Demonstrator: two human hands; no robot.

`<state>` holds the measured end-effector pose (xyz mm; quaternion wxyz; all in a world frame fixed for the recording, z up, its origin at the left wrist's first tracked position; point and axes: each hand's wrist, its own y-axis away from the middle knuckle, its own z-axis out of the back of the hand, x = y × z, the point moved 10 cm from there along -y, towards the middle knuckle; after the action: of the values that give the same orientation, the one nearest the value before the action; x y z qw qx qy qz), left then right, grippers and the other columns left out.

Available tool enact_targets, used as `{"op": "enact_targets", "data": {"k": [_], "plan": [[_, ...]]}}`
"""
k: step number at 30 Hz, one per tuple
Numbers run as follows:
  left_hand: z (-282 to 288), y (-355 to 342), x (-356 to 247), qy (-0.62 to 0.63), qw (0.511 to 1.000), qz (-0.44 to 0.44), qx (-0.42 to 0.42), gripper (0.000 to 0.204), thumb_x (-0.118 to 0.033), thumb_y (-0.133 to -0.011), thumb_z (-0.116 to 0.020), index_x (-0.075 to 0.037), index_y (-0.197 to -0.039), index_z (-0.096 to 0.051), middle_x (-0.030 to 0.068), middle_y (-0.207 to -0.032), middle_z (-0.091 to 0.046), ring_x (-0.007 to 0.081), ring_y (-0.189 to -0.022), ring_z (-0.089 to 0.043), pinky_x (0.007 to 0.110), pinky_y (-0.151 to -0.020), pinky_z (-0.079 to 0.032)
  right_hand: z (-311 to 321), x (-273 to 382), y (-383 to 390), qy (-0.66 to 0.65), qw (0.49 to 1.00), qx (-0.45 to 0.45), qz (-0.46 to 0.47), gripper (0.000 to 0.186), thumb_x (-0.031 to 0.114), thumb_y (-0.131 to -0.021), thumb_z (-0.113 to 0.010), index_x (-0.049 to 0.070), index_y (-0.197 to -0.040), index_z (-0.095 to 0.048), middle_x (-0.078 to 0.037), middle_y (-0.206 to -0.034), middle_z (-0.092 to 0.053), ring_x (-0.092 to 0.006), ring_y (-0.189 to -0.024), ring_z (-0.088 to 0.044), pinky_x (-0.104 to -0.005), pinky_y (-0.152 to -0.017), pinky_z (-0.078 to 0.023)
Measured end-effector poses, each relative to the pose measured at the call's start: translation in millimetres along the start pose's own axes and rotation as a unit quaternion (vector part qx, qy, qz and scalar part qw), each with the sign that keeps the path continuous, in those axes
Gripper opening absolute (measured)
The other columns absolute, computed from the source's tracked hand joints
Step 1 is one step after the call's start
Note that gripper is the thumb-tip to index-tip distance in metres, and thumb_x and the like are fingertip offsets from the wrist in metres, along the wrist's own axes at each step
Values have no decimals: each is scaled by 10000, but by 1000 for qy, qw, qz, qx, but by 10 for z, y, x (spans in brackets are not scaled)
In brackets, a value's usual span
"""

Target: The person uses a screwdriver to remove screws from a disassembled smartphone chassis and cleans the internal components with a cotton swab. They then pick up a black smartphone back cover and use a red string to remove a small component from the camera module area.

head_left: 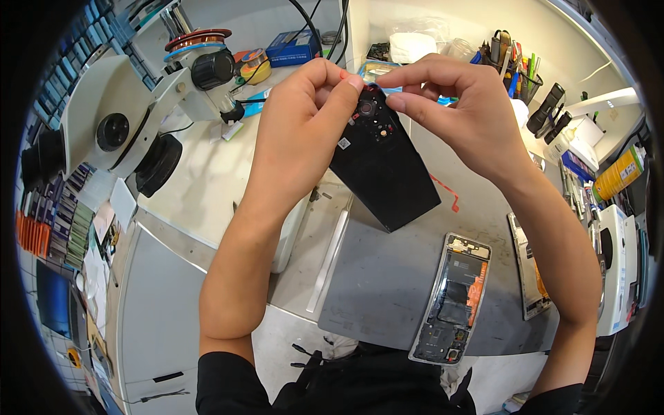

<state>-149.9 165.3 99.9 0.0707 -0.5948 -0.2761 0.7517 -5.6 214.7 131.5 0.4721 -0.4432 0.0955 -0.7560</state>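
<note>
My left hand [304, 138] grips a black phone back cover [384, 180] by its top left, the thumb near the camera openings. A small red piece [344, 75] shows beside that thumb. My right hand [470, 117] has thumb and index finger at the cover's top right corner. The cover hangs tilted above a grey mat [366, 277]. An opened phone body [451, 297] with orange flex parts lies on the mat, and a red strip [449, 190] lies beside the cover.
A microscope [111, 131] stands at the left, spools [197, 41] behind it. At the back are a blue box [290, 48] and a tool holder [515, 69]. Another disassembled phone [526, 270], a yellow can [615, 173] and a white machine [615, 270] sit at the right.
</note>
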Motion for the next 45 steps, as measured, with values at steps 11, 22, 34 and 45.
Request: {"op": "enact_targets", "data": {"k": [11, 22, 34, 45], "plan": [[-41, 57, -63, -38, 999, -32, -8, 241, -232, -1024, -533, -12, -926, -543, -8, -696, -553, 52, -618, -447, 245, -543, -362, -96, -63, 51, -112, 988, -10, -110, 196, 165, -892, -722, 9, -1010, -743, -15, -776, -694, -40, -580, -600, -176, -471, -408], [-92, 148, -224, -89, 991, -94, -26, 205, -186, -1010, -551, 6, -945, -518, 79, -697, -606, 126, -608, -527, 307, -556, -422, -116, -57, 100, -153, 978, -24, -139, 204, 171, -859, -699, -15, -940, -715, -16, -757, -665, -57, -641, -611, -212, -550, -460], [-91, 153, -226, -107, 989, -99, -27, 216, -185, -1008, -548, 10, -928, -501, 117, -698, -606, 180, -606, -560, 333, -564, -437, -114, -39, 94, -164, 975, -26, -147, 201, 151, -851, -667, -31, -921, -716, -32, -756, -669, -65, -657, -614, -232, -589, -486], [-93, 157, -223, -99, 991, -91, -24, 212, -189, -1013, -536, 6, -935, -505, 113, -697, -605, 170, -605, -550, 329, -562, -430, -137, -53, 111, -166, 972, -16, -164, 198, 179, -872, -701, 9, -974, -719, 10, -758, -655, -30, -615, -574, -186, -502, -430]]}}
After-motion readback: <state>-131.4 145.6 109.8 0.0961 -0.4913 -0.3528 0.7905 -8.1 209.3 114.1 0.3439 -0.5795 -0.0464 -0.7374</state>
